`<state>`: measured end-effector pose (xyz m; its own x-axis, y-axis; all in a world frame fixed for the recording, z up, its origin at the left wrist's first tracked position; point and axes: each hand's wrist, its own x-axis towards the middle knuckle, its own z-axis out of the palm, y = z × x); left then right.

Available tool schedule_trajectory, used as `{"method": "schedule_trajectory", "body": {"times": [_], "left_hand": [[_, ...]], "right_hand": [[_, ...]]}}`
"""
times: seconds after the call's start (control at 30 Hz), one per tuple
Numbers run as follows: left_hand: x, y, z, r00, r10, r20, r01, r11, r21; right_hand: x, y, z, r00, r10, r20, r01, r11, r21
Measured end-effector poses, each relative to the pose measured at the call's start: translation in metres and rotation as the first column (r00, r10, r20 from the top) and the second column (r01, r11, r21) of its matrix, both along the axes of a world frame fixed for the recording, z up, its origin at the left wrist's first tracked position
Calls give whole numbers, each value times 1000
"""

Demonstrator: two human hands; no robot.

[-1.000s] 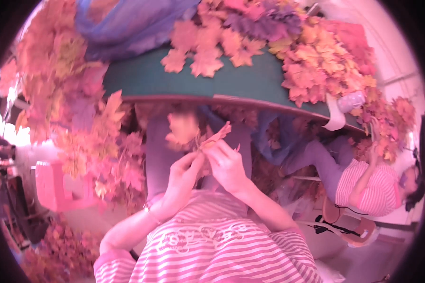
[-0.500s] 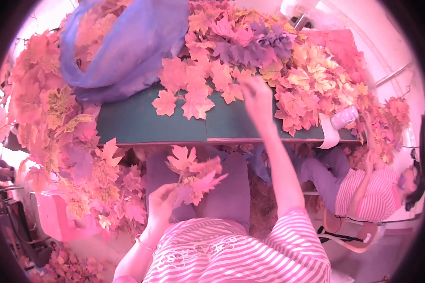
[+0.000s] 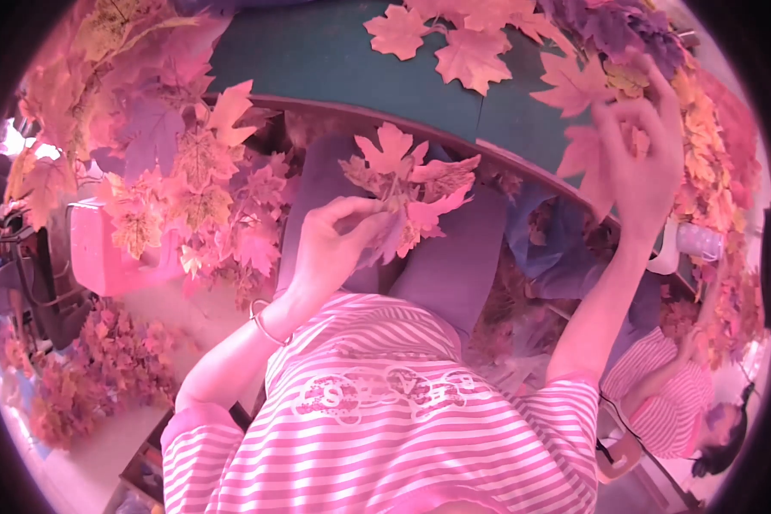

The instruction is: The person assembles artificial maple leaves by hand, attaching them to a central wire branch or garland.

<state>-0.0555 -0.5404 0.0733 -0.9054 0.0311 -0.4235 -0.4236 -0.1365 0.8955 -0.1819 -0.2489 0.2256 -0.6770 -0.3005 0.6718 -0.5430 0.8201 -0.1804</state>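
Observation:
My left hand (image 3: pixel 338 244) is over my lap, its thumb and fingers pinching the stem of a small artificial maple-leaf bunch (image 3: pixel 407 193). The leaves fan out beyond the fingertips in pink, orange and purple. Above the right part of the green table (image 3: pixel 360 77), my right hand (image 3: pixel 647 163) is raised with curled fingers and pinches a maple-leaf sprig. Its pink leaves (image 3: pixel 571 83) spread left of the fingers, while its stem is mostly hidden. Another leaf sprig (image 3: pixel 473 58) lies flat on the tabletop.
Leaf garlands (image 3: pixel 201 171) hang over the table's left end beside a pink plastic stool (image 3: pixel 94 248). More leaves (image 3: pixel 103 368) lie on the floor. Purple leaves (image 3: pixel 612 30) and orange leaves are heaped at the far right. Another person in a striped shirt (image 3: pixel 664 394) sits at right.
The view has tilted down and turned. My right hand has moved rightward from the leaves on the table and now has a sprig in it. My left hand still holds its bunch.

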Motion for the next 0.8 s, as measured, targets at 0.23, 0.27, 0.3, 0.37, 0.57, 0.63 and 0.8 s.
{"method": "schedule_trajectory", "body": {"times": [0.23, 0.27, 0.3, 0.37, 0.57, 0.63, 0.8], "left_hand": [[9, 25, 7, 995, -82, -49, 80, 996, -29], [9, 22, 16, 987, -111, -115, 108, 994, -34], [12, 22, 14, 996, -65, -60, 68, 997, 42], [14, 23, 13, 1000, -18, 0, 18, 993, 118], [20, 30, 12, 987, 71, 143, -130, 877, 462], [21, 31, 12, 982, 96, 161, -167, 841, 515], [21, 33, 13, 976, 126, 176, -204, 809, 552]], "right_hand": [[117, -116, -50, 459, 671, 582, -357, 739, -571], [123, -117, -66, 435, 656, 617, -248, 745, -619], [123, -114, -74, 482, 590, 648, -167, 788, -593], [123, -101, -94, 567, 468, 678, 0, 823, -568], [136, -95, -108, 522, 433, 735, 385, 650, -655], [140, -93, -118, 563, 426, 708, 364, 642, -675], [147, -98, -122, 643, 396, 656, 327, 632, -703]]}}
